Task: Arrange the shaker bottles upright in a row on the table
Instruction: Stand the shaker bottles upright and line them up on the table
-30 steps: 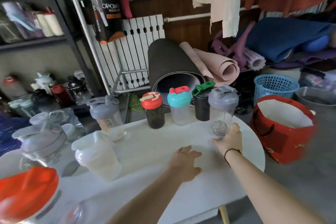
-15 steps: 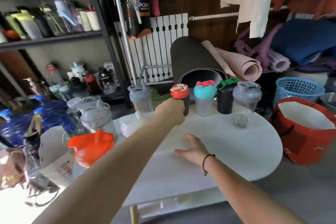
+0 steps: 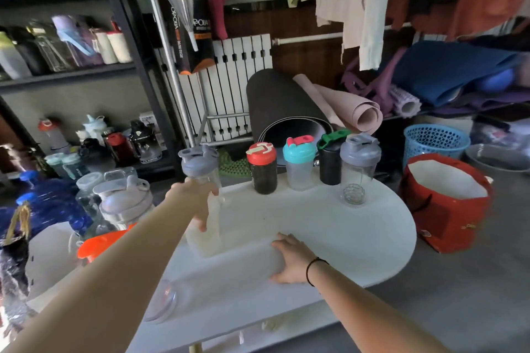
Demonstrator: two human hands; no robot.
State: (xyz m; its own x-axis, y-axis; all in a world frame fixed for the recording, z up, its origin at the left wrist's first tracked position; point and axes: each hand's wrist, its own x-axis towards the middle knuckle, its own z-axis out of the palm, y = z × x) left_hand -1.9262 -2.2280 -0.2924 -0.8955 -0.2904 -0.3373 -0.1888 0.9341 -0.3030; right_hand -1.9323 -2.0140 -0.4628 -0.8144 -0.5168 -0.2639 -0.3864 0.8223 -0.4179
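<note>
Left hand: your left hand (image 3: 198,198) is stretched out over the left part of the table (image 3: 329,235), its fingers wrapped around the clear body of the grey-lidded shaker (image 3: 199,165), just under the lid.
Right hand: your right hand (image 3: 292,259) lies flat and open, palm down, on the near edge of the table; it grips nothing. A thin black band sits on its wrist.
Held shaker: the grey-lidded shaker stands upright in your grip, left of the row and apart from it; you cannot tell whether its base touches the table, since a white bottle hides it.
Row: four shakers stand upright along the far edge. From left to right you have the red-lidded dark shaker (image 3: 261,167), the teal-lidded shaker (image 3: 299,163), the black shaker with green lid (image 3: 331,160) and the clear shaker with grey lid (image 3: 358,169).
Row spacing: the four stand close beside one another; the clear one on the right stands a little nearer to you, and a wire ball shows in its bottom.
White bottle: the white bottle (image 3: 205,232) stands on the table right below your left hand, nearer to you than the held shaker.
Left clutter: a clear jug with grey lid (image 3: 123,198) and an orange lid (image 3: 100,243) sit beside your left forearm.
Floor right: a red bag (image 3: 447,203) stands beside the table's rounded end, with a blue basket (image 3: 436,140) behind it.
</note>
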